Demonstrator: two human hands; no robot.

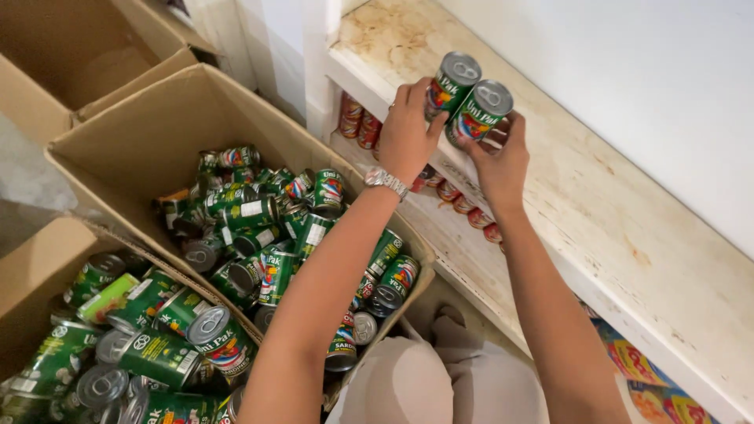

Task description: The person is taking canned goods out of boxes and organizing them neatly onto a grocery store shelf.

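At the far left, an open cardboard box holds green tins on their sides, and the larger cardboard box beside it is heaped with more. Past them, the left hand, a wristwatch on its wrist, grips a small green tin with a silver pull-tab lid and a red-and-blue label. The right hand clasps a matching tin touching the first. Both tins tilt at the front edge of the stained white shelf.

green cans, stained white shelf
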